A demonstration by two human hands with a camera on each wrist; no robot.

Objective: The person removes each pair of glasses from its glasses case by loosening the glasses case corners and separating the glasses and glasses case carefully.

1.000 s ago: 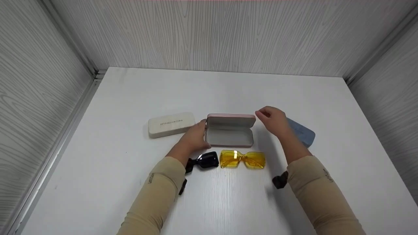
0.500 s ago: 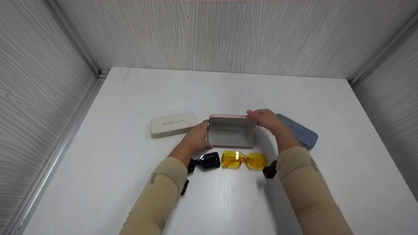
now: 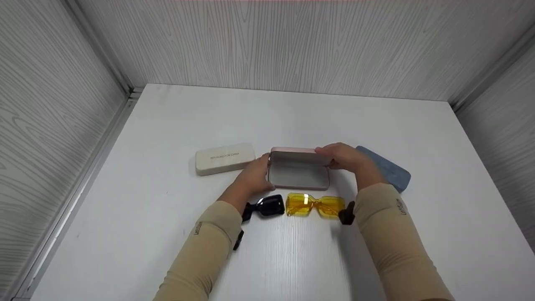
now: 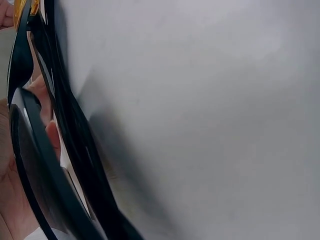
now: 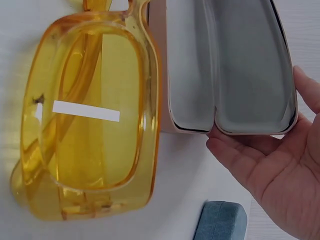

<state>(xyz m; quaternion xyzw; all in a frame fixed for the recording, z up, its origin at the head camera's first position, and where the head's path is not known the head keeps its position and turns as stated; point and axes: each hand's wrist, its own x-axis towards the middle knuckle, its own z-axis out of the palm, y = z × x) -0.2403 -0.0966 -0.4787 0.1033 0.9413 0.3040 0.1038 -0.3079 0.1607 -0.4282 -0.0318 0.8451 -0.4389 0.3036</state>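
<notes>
A pink glasses case (image 3: 299, 179) with a grey lining lies opened at mid-table, nothing inside it. My left hand (image 3: 253, 175) grips its left end, thumb at the front corner. At the right end my right hand (image 3: 345, 156) holds the raised lid, thumb on its edge; the right wrist view shows the fingers behind the case's corner. Just in front of the case lie yellow sunglasses (image 3: 315, 205) and black sunglasses (image 3: 269, 205), the black pair partly hidden by my left wrist. In the left wrist view the black frame covers much of my left hand (image 4: 12, 200).
A cream glasses case (image 3: 225, 159) with lettering lies closed to the left, right by my left hand. Behind my right wrist is a closed blue glasses case (image 3: 386, 169), set at a slant. Wood-grain panels (image 3: 292, 46) wall the white table (image 3: 267, 267) at the back and sides.
My right hand came in from the right of the pink case and took hold of its lid. The left hand keeps its grip on the left end. The view shifted slightly.
</notes>
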